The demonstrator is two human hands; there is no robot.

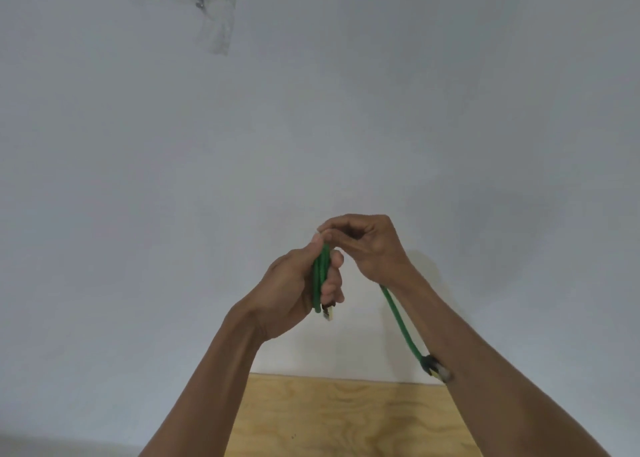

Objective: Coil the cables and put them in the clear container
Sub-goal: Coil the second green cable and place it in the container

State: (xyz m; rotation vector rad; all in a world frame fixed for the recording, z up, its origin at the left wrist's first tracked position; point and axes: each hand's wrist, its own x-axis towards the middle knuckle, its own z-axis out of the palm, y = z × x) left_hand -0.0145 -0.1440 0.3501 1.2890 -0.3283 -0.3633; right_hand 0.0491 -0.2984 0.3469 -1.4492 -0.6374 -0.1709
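- Green cable [320,276] loops are gripped in the closed left hand [294,294], raised before the wall [311,110].
- Its free length is pinched by the right hand [367,245]; the plug [437,368] dangles beside the right forearm, above the tabletop [346,418] far edge.

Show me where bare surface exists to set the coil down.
Only the plywood surface between the forearms is bare, bordered by the wall behind. Left hand and right hand crowd the green cable above. No container shows.

One green cable [320,276], two plug ends on it [328,313] [437,368], two bare hands, left hand [294,294] and right hand [367,245], one wooden tabletop [346,418]
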